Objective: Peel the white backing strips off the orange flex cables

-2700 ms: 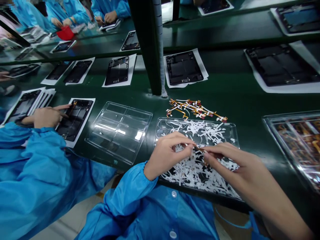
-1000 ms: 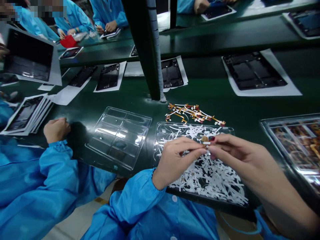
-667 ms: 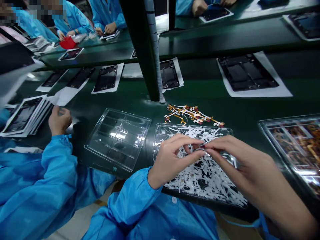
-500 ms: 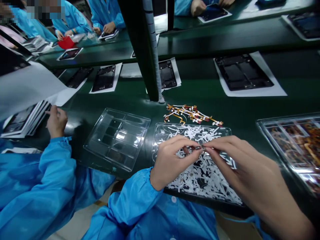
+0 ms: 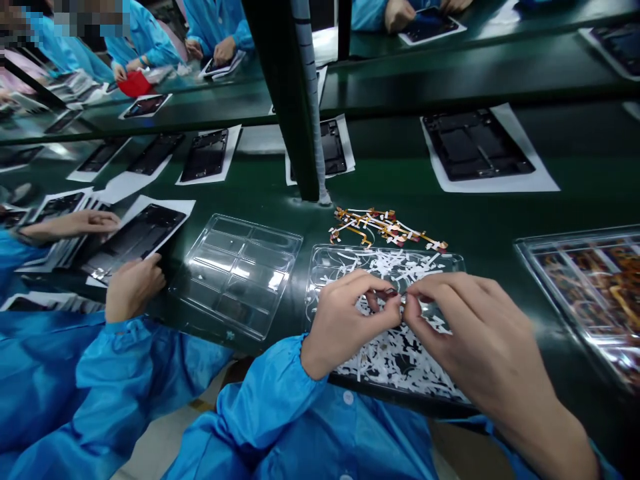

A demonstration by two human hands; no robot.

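Observation:
My left hand (image 5: 345, 320) and my right hand (image 5: 470, 333) meet fingertip to fingertip above a clear plastic tray (image 5: 325, 257) heaped with white paper strips (image 5: 400, 347). Both pinch a tiny part between them, too small to name; a dark red speck shows at the fingertips. Just beyond the tray lies a pile of orange flex cables (image 5: 385, 227) with white tabs.
An empty clear compartment tray (image 5: 235, 270) sits to the left. A tray of orange parts (image 5: 595, 287) is at the right. A co-worker's hands (image 5: 133, 287) handle a black device frame on white paper (image 5: 135, 237). A dark post (image 5: 293, 100) rises behind; more frames (image 5: 475, 147) lie beyond.
My hands have dropped slightly and stay pinched together over the strips. The co-worker on the left has laid a black frame on paper down on the belt and now holds it with both hands.

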